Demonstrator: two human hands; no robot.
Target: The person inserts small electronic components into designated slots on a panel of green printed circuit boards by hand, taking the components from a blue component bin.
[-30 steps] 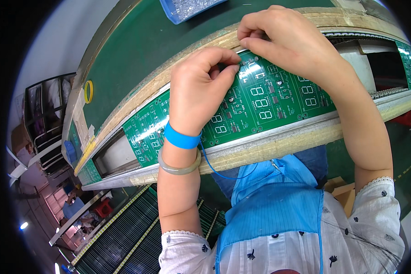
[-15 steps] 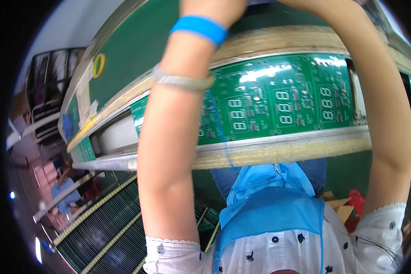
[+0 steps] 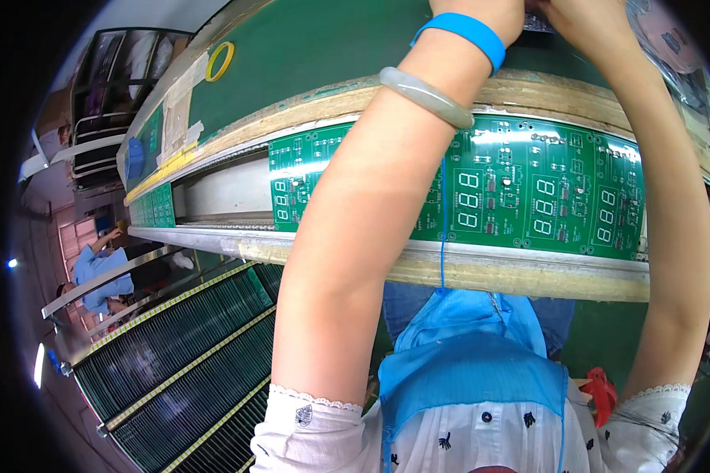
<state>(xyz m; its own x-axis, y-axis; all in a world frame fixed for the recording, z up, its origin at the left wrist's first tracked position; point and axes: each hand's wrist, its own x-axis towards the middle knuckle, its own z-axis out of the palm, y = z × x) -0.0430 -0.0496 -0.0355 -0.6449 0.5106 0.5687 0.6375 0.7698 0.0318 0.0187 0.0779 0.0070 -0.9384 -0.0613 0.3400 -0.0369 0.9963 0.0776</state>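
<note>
In the head view, the green circuit board (image 3: 521,185) lies between metal rails (image 3: 221,240), below the hands, and looks partly filled: small parts sit on it, while its white digit outlines seem bare. The left hand (image 3: 493,12) and right hand (image 3: 588,17) are close together; their fingers are mostly out of frame, so I cannot tell their grip. A rack (image 3: 173,307) holds rows of thin boards (image 3: 189,339).

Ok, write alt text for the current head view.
A person's left hand and right hand are close together at the top edge, partly cut off, beyond green circuit boards between rails; whether they hold anything is unclear. A blue strap and grey bangle circle the left wrist. A dark slatted rack is at lower left.
</note>
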